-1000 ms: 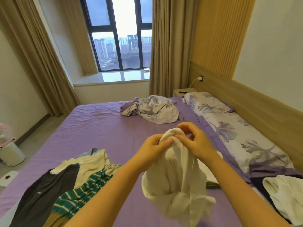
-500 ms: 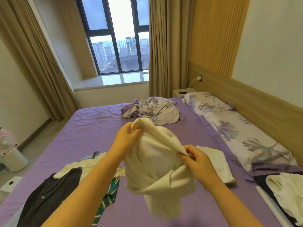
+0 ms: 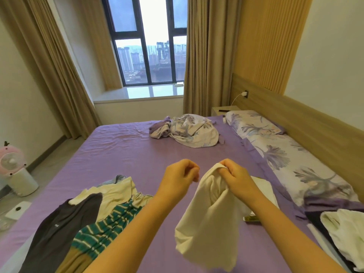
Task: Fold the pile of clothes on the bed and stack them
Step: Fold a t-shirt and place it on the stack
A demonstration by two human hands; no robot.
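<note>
A cream-white garment (image 3: 208, 223) hangs in the air above the purple bed (image 3: 126, 154). My right hand (image 3: 236, 176) grips its top edge with curled fingers. My left hand (image 3: 180, 174) is beside it, fingers curled, holding nothing that I can see. To the lower left lies the pile of clothes (image 3: 86, 219): a dark grey shirt, a pale yellow one and a green striped one. A folded white piece (image 3: 264, 186) lies on the bed behind my right forearm.
A crumpled floral quilt (image 3: 189, 131) lies at the far end of the bed. Floral pillows (image 3: 275, 150) run along the wooden headboard on the right. Dark and white clothes (image 3: 342, 231) sit at the lower right. A pink fan (image 3: 11, 160) stands on the floor left.
My left hand has let go of the garment and now sits close to my right hand. The right hand has risen and holds the garment alone, which hangs lower and longer.
</note>
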